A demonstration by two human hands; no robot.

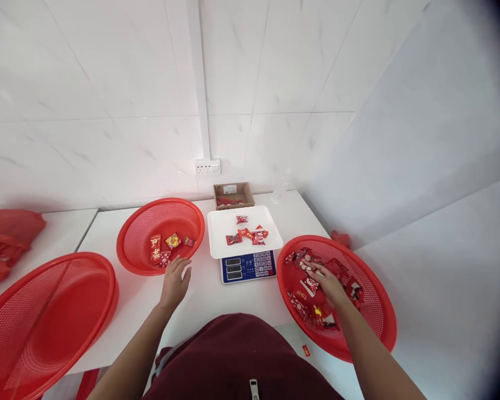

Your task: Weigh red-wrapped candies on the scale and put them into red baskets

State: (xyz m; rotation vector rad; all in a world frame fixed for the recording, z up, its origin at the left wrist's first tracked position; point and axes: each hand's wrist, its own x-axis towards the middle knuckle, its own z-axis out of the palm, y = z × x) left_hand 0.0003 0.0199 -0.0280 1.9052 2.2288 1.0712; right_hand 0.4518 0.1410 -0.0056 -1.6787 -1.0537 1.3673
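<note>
My right hand (329, 282) reaches into the right red basket (385, 328), its fingers closed on a red wrapped candy (304, 265). Around it lie several more red packets (337, 269), some with white figures or gold marks. My left hand (176, 280) is held at the near rim of the middle red basket (129, 244), fingers apart and nothing in them. That basket contains a red packet with gold characters (155, 248), a yellow packet (173, 240) and small wrapped pieces. Between the baskets, a white tray (219, 225) on a blue digital scale (248, 268) bears several red wrapped candies (258, 238).
A large red basket (104, 266) stands at the left front, near a red plastic bag (12, 236). Behind the scale is a cardboard box (249, 194) with red packets. A small red packet (306, 350) lies below the right basket. Walls border the table behind and right.
</note>
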